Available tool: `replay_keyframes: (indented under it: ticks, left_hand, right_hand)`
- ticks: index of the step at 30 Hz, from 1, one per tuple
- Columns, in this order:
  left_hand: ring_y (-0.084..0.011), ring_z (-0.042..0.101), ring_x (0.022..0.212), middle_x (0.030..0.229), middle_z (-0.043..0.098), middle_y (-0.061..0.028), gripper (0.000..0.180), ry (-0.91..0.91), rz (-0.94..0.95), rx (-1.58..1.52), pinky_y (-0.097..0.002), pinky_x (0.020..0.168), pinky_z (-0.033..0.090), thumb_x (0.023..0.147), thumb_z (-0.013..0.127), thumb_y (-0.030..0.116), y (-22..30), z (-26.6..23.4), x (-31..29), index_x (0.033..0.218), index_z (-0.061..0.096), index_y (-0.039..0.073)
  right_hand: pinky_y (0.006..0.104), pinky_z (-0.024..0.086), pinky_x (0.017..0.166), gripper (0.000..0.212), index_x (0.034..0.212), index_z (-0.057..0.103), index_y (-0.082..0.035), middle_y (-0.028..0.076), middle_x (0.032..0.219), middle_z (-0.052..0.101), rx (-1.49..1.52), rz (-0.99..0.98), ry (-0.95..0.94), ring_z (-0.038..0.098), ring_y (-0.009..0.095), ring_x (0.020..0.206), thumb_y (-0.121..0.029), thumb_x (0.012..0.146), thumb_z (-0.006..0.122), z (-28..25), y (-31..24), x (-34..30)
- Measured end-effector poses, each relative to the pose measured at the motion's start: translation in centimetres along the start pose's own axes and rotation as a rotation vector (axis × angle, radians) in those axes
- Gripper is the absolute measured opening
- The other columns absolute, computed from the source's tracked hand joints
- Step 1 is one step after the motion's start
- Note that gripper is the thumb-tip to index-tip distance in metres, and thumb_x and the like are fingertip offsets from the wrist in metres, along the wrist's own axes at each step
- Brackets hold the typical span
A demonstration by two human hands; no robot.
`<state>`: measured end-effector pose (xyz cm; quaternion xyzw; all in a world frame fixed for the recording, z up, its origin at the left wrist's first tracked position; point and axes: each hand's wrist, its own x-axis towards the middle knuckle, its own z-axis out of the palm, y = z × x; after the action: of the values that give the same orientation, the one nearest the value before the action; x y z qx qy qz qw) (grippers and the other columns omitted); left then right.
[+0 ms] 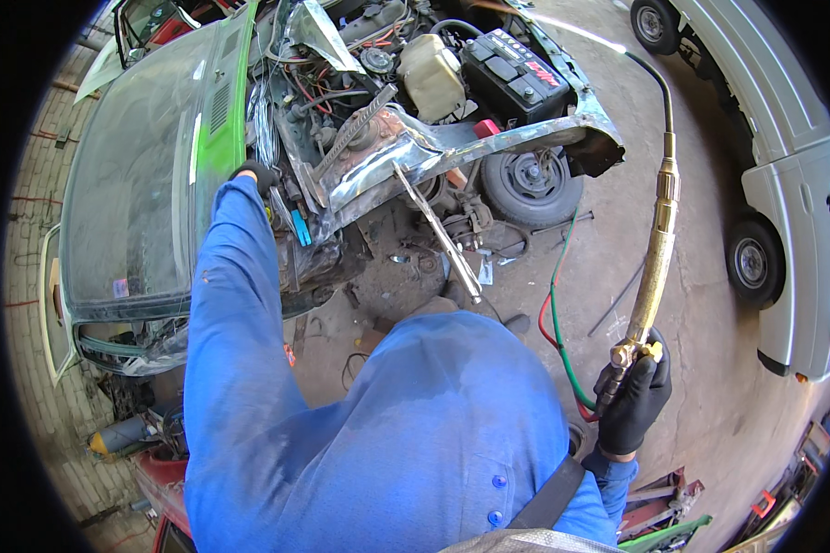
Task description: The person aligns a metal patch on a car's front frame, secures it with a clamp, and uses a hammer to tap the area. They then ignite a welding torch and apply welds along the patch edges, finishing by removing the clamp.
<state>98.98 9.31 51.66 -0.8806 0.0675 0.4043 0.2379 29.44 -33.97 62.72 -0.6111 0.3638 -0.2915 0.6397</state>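
My right hand (638, 392), in a black glove, is closed round the valve end of a brass gas torch (659, 230). The torch stands upright, its thin bent tip pointing up and left with a bright flame (590, 33) streaming from it. Red and green hoses (563, 355) hang from its base. My left arm reaches forward to the car, where my left hand (256, 173), also gloved in black, rests beside the green panel (221, 134) below the windscreen; its fingers are mostly hidden. Long locking pliers (444, 241) hang from the bare-metal inner wing (387, 161).
The open engine bay holds a black battery (515, 76), a whitish tank (432, 78) and loose wiring. A wheel (532, 184) lies under the front corner. A white van (784, 166) stands on the right. Car parts lie on the floor at the lower right.
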Motion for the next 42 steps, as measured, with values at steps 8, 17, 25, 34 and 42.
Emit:
replay_keyframes:
  ticks: [8, 17, 25, 34, 42]
  left_hand:
    - [-0.0373, 0.063, 0.141, 0.157, 0.061, -0.0188, 0.064, 0.420, -0.362, -0.408, -0.0472, 0.115, 0.053, 0.101, 0.058, 0.058, 2.8, 3.4, 0.0, 0.147, 0.068, 0.015]
    - [-0.0361, 0.078, 0.106, 0.129, 0.076, -0.0217, 0.035, 0.648, -0.203, -0.986, -0.0486, 0.085, 0.064, 0.108, 0.052, 0.028, 2.6, 1.2, -5.0, 0.134, 0.068, 0.012]
    - [-0.0161, 0.053, 0.046, 0.086, 0.065, -0.0076, 0.036, 0.792, 0.208, -1.615, -0.0350, 0.043, 0.049, 0.107, 0.051, 0.019, 5.1, 1.2, -21.5, 0.142, 0.055, 0.011]
    - [-0.0090, 0.059, 0.065, 0.091, 0.066, -0.0057, 0.047, 1.065, 0.871, -1.403, -0.0251, 0.060, 0.050, 0.114, 0.056, 0.027, 9.3, -3.2, -40.7, 0.153, 0.055, 0.001]
    - [-0.0094, 0.060, 0.075, 0.112, 0.071, -0.0098, 0.035, 0.786, 1.255, -0.902, -0.0267, 0.067, 0.051, 0.107, 0.052, 0.015, 14.6, -11.3, -44.3, 0.139, 0.060, 0.002]
  right_hand:
    - [0.0261, 0.051, 0.053, 0.055, 0.142, 0.060, 0.004, 0.012, 0.094, 0.075, 0.092, 0.095, 0.004, 0.064, 0.012, 0.060, -0.040, 0.110, 0.066, 1.1, -1.7, 0.3]
    - [0.0268, 0.052, 0.050, 0.054, 0.144, 0.059, 0.006, 0.015, 0.092, 0.077, 0.139, 0.105, -0.029, 0.066, 0.014, 0.058, -0.036, 0.110, 0.067, 1.1, -2.1, 0.7]
    - [0.0264, 0.051, 0.050, 0.056, 0.145, 0.059, 0.005, 0.014, 0.091, 0.076, 0.153, 0.112, -0.046, 0.066, 0.013, 0.059, -0.038, 0.110, 0.068, 0.8, -2.1, 1.1]
    - [0.0282, 0.052, 0.051, 0.048, 0.145, 0.059, 0.002, 0.012, 0.089, 0.074, 0.111, 0.122, -0.133, 0.064, 0.013, 0.057, -0.034, 0.113, 0.060, -0.4, -2.1, 2.1]
    - [0.0268, 0.052, 0.053, 0.049, 0.143, 0.061, 0.002, 0.009, 0.089, 0.073, 0.125, 0.083, 0.014, 0.065, 0.012, 0.061, -0.034, 0.112, 0.065, 2.2, -2.0, -2.3]
